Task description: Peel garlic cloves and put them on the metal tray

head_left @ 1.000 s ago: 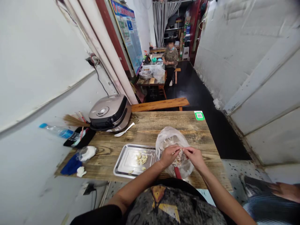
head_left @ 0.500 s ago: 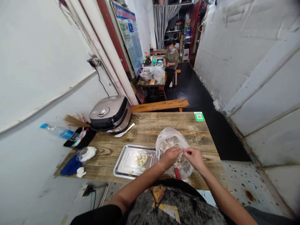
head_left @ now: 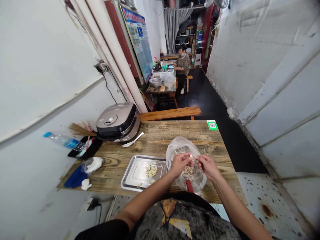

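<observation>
Over a plastic-lined bowl, my left hand (head_left: 182, 163) pinches a pale garlic clove (head_left: 191, 156) between thumb and fingertips. Close beside it, my right hand (head_left: 207, 166) has its fingertips closed at the clove's end, seemingly on a bit of its skin. The clear plastic bag (head_left: 172, 147) below holds garlic skins and unpeeled bits (head_left: 188, 172). A red handle (head_left: 189, 185) sticks out at the bag's near side; what it belongs to is hidden. Left of the bag, a metal tray (head_left: 130, 170) carries several peeled garlic cloves (head_left: 150, 170).
A rice cooker (head_left: 118, 121) stands at the table's back left, with a white plastic spoon (head_left: 133, 140) beside it. Farther left are a water bottle (head_left: 67, 142), a blue cloth (head_left: 75, 176) and a white-filled bag (head_left: 93, 164). Beyond a wooden bench (head_left: 171, 113), a person (head_left: 183, 63) sits at another table.
My hands have turned and parted slightly, so the clove now shows in my left fingertips. The tray and bag stay put. The seated person has shifted toward their table.
</observation>
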The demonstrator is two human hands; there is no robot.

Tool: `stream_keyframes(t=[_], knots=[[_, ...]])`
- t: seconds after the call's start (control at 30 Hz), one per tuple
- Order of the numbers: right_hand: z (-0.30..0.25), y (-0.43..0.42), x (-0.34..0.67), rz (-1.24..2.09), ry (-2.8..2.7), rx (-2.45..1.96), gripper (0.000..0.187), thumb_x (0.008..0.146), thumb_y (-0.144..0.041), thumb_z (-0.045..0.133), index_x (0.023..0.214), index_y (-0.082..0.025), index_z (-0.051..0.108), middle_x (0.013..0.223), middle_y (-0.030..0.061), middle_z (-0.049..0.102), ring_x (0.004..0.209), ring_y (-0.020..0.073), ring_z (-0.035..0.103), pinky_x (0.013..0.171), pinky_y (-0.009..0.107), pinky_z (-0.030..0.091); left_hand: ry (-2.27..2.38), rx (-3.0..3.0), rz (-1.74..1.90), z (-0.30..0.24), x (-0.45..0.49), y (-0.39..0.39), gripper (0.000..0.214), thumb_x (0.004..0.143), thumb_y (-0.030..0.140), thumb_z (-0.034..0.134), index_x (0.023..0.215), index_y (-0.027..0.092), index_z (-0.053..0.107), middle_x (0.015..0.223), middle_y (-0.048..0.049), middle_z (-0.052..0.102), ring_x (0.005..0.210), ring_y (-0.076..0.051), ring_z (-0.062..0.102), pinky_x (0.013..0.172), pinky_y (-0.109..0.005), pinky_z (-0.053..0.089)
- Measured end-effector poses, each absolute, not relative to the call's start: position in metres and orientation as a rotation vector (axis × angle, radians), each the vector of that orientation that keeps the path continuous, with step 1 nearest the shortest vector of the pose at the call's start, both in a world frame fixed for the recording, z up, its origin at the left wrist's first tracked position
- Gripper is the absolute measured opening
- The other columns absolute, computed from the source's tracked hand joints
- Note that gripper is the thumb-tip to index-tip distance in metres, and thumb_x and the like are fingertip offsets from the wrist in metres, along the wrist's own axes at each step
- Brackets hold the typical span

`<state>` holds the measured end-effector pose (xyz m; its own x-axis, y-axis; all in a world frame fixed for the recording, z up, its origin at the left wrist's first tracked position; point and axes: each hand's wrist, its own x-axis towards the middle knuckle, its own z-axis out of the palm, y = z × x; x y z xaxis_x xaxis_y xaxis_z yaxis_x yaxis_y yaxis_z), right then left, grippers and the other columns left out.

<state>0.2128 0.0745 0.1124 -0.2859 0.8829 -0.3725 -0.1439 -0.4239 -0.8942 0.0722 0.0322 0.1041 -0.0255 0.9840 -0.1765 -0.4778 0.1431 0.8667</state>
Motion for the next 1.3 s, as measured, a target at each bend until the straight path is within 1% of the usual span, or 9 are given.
stream_keyframes(t=[0.1, 0.23, 0.37, 0.43, 0.53, 0.73, 0.9, 1.1, 1.3], knots=[[0.09, 0.08, 0.215, 1.695, -1.124, -1.309, 0.028, 0.059, -0.041, 0.067, 0.058, -0.015, 0.056, 0.047, -0.0041, 0.047, 0.039, 0.0063, 0.035, 0.038, 0.02, 0.026, 0.83, 0.519, 1.289, 0.108, 0.068, 0.032, 0.034, 0.067, 0.028, 0.07, 0.095, 0.009, 0.062, 0.083, -0.0069, 0.064, 0.059, -0.009, 0.058, 0.061, -0.022, 0.048], [0.064, 0.086, 0.219, 1.401, -1.552, -1.418, 0.036, 0.065, -0.048, 0.06, 0.048, -0.017, 0.051, 0.041, -0.0028, 0.044, 0.04, 0.0094, 0.038, 0.041, 0.022, 0.031, 0.694, 0.332, 1.217, 0.11, 0.063, 0.031, 0.032, 0.069, 0.023, 0.07, 0.096, 0.008, 0.062, 0.075, -0.0048, 0.06, 0.057, -0.006, 0.054, 0.056, -0.018, 0.044], [0.072, 0.086, 0.216, 1.252, -1.733, -1.278, 0.032, 0.072, -0.043, 0.054, 0.085, -0.017, 0.068, 0.074, 0.0046, 0.065, 0.062, 0.0159, 0.055, 0.056, 0.026, 0.044, 0.655, 0.273, 1.186, 0.108, 0.062, 0.031, 0.025, 0.07, 0.02, 0.069, 0.09, 0.007, 0.062, 0.068, -0.002, 0.055, 0.053, -0.003, 0.048, 0.052, -0.015, 0.039], [0.086, 0.083, 0.213, 1.241, -1.747, -1.198, 0.036, 0.077, -0.041, 0.051, 0.102, -0.018, 0.065, 0.09, 0.0068, 0.065, 0.072, 0.0168, 0.057, 0.062, 0.028, 0.046, 0.687, 0.268, 1.179, 0.106, 0.062, 0.032, 0.023, 0.068, 0.02, 0.071, 0.085, 0.007, 0.063, 0.065, -0.0011, 0.054, 0.05, -0.002, 0.046, 0.049, -0.013, 0.036], [0.103, 0.078, 0.21, 1.247, -1.842, -1.048, 0.035, 0.081, -0.038, 0.051, 0.109, -0.02, 0.063, 0.1, 0.0077, 0.062, 0.084, 0.0176, 0.058, 0.07, 0.029, 0.047, 0.758, 0.274, 1.176, 0.103, 0.064, 0.032, 0.025, 0.063, 0.023, 0.075, 0.078, 0.006, 0.062, 0.062, -0.0003, 0.053, 0.047, -0.001, 0.042, 0.044, -0.013, 0.031], [0.106, 0.072, 0.211, 1.223, -1.794, -1.041, 0.029, 0.079, -0.041, 0.055, 0.093, -0.02, 0.07, 0.09, 0.0072, 0.065, 0.079, 0.0182, 0.06, 0.068, 0.029, 0.048, 0.94, 0.309, 1.233, 0.104, 0.069, 0.032, 0.032, 0.064, 0.036, 0.073, 0.073, 0.007, 0.061, 0.059, 0.0, 0.055, 0.046, -0.002, 0.044, 0.045, -0.015, 0.034], [0.102, 0.069, 0.212, 1.167, -1.713, -1.105, 0.028, 0.078, -0.04, 0.058, 0.092, -0.019, 0.07, 0.086, 0.0063, 0.066, 0.074, 0.0174, 0.06, 0.066, 0.028, 0.048, 0.891, 0.354, 1.281, 0.108, 0.071, 0.033, 0.033, 0.061, 0.032, 0.075, 0.079, 0.006, 0.065, 0.066, -0.0038, 0.061, 0.055, -0.006, 0.054, 0.059, -0.019, 0.045], [0.107, 0.066, 0.213, 1.301, -1.708, -1.044, 0.034, 0.082, -0.042, 0.052, 0.101, -0.018, 0.067, 0.079, 0.0045, 0.064, 0.061, 0.0141, 0.056, 0.06, 0.026, 0.047, 1.025, 0.587, 1.372, 0.104, 0.075, 0.033, 0.036, 0.063, 0.033, 0.073, 0.088, 0.008, 0.066, 0.068, -0.0047, 0.064, 0.056, -0.009, 0.055, 0.059, -0.024, 0.048], [0.115, 0.064, 0.21, 1.231, -1.814, -1.031, 0.037, 0.085, -0.045, 0.044, 0.093, -0.018, 0.069, 0.072, 0.0052, 0.061, 0.062, 0.0156, 0.055, 0.062, 0.027, 0.047, 1.293, 0.956, 1.414, 0.099, 0.073, 0.033, 0.033, 0.069, 0.034, 0.067, 0.092, 0.011, 0.066, 0.083, -0.0077, 0.067, 0.066, -0.014, 0.06, 0.064, -0.027, 0.051]])
